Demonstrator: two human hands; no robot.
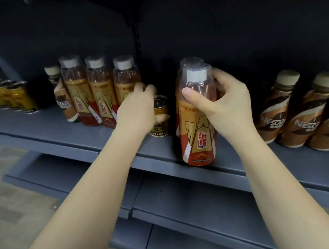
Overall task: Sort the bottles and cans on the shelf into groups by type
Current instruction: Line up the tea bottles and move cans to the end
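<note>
Right hand [222,104] grips the neck of an upright energy-drink bottle [196,124] at the shelf [59,127] front edge, thumb across the front, fingers wrapped behind; a second like bottle stands just behind it. Left hand [136,107] curls over a small gold can [159,117], apparently holding it. Matching bottle row [100,91] stands to the left, beyond the can. Judgement: held bottle, axis vertical, goes leftward; can sits between.

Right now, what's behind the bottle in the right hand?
Directly behind the held bottle, a second clear cap pokes up, so another bottle of the same kind seems to stand there. Its body is covered by the front bottle and the right hand. Beyond is the shelf's back panel.
</note>
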